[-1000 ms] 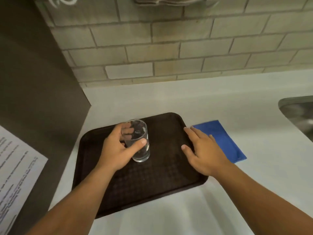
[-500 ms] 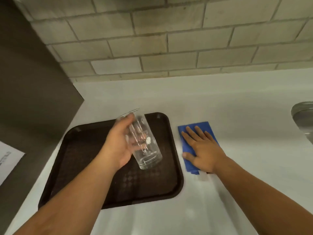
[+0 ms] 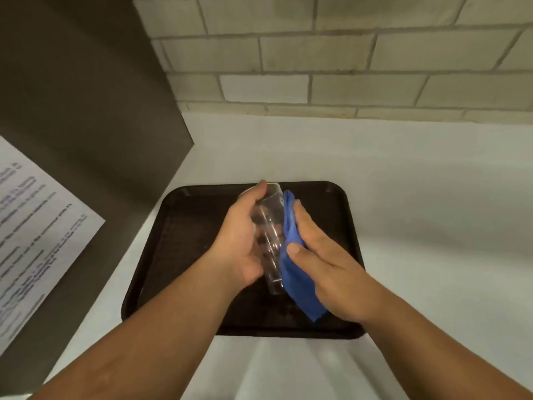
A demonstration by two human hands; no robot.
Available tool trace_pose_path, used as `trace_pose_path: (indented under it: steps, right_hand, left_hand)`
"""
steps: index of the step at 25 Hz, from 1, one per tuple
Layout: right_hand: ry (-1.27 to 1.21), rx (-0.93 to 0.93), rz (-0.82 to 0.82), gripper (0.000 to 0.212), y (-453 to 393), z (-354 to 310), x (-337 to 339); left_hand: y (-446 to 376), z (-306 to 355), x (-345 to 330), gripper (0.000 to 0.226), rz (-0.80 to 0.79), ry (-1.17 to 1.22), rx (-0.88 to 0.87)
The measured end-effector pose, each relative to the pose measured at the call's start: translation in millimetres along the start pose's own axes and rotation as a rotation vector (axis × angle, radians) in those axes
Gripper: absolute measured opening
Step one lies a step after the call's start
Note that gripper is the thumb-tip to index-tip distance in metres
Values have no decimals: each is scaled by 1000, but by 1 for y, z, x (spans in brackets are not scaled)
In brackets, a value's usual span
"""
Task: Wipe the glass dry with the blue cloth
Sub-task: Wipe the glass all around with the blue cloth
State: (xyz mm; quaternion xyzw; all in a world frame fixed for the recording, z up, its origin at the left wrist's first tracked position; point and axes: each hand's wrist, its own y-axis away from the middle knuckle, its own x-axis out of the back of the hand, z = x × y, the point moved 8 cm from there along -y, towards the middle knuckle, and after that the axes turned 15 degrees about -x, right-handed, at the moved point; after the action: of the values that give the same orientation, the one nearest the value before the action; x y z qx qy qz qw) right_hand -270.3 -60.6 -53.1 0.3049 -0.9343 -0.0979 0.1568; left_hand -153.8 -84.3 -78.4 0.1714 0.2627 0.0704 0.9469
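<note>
A clear drinking glass (image 3: 269,226) is held tilted above the dark brown tray (image 3: 187,241), its mouth pointing away from me. My left hand (image 3: 239,243) grips the glass from the left side. The blue cloth (image 3: 297,278) lies flat against the glass's right side, pressed there by my right hand (image 3: 326,264) with fingers stretched along it. A corner of the cloth hangs down below my right palm. The far side of the glass is hidden behind the cloth.
The tray sits on a pale counter (image 3: 432,212) against a tiled wall (image 3: 346,67). A dark panel (image 3: 86,111) stands at the left with a printed paper sheet (image 3: 31,226) on it.
My right hand picked the blue cloth up off the counter and brought it against the glass. My left hand kept the glass lifted and tilted over the tray.
</note>
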Motion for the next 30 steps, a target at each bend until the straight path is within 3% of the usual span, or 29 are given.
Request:
trace_pose_path:
  steps: [3,6,8,10,11,14,17,20,23,26,28,30]
  right_hand:
    - [165,88,20,76,-18,-25,-22]
    - [0,8,187,42,-46,-44,-11]
    - [-151,-44,144,37,-53,-36,-13]
    - [-57,-8,-14,49,-39,-35,-36]
    - [36,11,-17,58,-30,-36,-46]
    - [192,96,139,63,-41,-51,-48]
    - [-13,-78,277,45,-81,-59,-20]
    - [-136,-258,230,42,-79,-36,-18]
    - [21,-130,129,34,-52,-38,-46]
    - [144,-10,337,27,-66,-66,-31]
    - [45,-139,425,41,-84,-67,-8]
    - [-121,-316,348,55,-81,-47,-3]
  left_hand:
    - [11,8,26,57,-31,30,-5]
    - [16,17,31,62,-133,54,-34]
    - [11,26,38,65,-134,35,-72]
    - [1,33,51,67,-65,0,-90]
    - [-2,36,56,67,-47,-8,-99]
    - [-6,40,51,52,-123,3,-134]
    - [-5,41,44,48,-222,56,-119]
    - [-15,46,54,57,-119,26,-116]
    - [-21,45,68,60,-9,-4,-87]
    - [-15,40,47,50,-158,21,-62]
    - [-13,43,38,52,-193,44,-69]
    - [-17,50,41,63,-133,47,-65]
